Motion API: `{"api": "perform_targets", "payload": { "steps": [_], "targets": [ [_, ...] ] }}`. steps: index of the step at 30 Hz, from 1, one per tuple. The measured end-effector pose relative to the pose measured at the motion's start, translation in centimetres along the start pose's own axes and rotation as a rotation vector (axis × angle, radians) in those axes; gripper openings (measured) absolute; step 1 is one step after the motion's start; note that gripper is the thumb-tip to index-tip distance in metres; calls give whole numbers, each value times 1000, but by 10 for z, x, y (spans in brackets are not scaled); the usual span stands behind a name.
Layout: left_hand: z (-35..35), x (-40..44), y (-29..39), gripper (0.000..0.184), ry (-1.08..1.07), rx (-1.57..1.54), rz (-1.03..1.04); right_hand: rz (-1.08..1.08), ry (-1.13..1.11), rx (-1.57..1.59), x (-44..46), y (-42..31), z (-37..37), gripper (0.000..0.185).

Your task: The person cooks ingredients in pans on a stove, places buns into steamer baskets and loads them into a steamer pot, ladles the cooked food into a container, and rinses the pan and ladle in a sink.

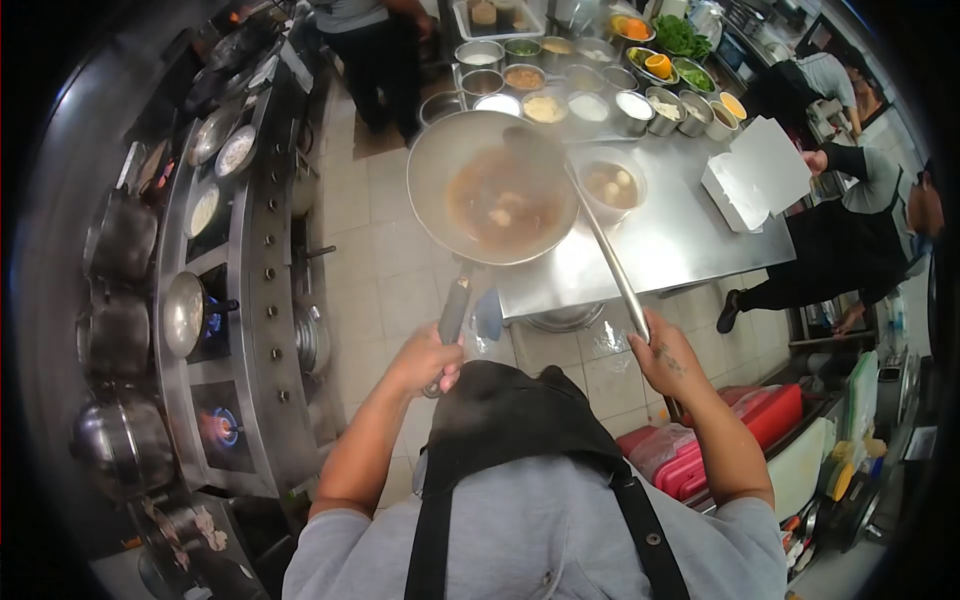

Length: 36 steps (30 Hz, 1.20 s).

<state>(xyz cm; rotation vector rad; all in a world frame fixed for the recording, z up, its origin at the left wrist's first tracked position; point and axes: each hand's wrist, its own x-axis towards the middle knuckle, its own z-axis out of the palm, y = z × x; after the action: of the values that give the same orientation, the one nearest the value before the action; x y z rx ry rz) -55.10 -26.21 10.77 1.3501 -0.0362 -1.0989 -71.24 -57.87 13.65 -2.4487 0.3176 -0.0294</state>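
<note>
My left hand (430, 360) is wrapped round the dark handle of a wok (435, 200), which is held up near the metal table's left corner. Thin brown liquid (490, 215) with a few pale lumps lies in the wok. In my right hand (665, 352) is the long metal handle of a ladle (610, 265). Its handle slants up and left to the wok's right rim, and its bowl appears hazy over the wok's far side. Just right of the wok, a white tub (632, 192) on the table holds brown liquid with pale round pieces.
Several metal containers of ingredients (545, 108) line the far side of the steel table (690, 230). An open white box (740, 195) stands at its right, by a person in dark clothes (840, 230). A stove with pans (240, 350) and a lit burner (220, 425) runs along the left.
</note>
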Motion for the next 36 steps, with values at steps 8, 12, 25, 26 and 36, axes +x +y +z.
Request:
{"api": "perform_targets", "payload": {
  "steps": [8,12,25,26,36],
  "targets": [
    [9,-2,3,11,27,28,34,519,-526,816,-6,-37,-44,24],
    [17,-5,-5,12,61,11,34,672,-675,1265,-7,-48,-63,23],
    [53,3,-24,13,40,-83,53,744,-704,1756,-16,-42,-97,24],
    [55,4,-24,14,38,-94,58,743,-699,1759,-17,-41,-101,24],
    [61,12,-13,16,48,-90,36,614,-411,1879,-26,-19,-152,31]
  ]
}}
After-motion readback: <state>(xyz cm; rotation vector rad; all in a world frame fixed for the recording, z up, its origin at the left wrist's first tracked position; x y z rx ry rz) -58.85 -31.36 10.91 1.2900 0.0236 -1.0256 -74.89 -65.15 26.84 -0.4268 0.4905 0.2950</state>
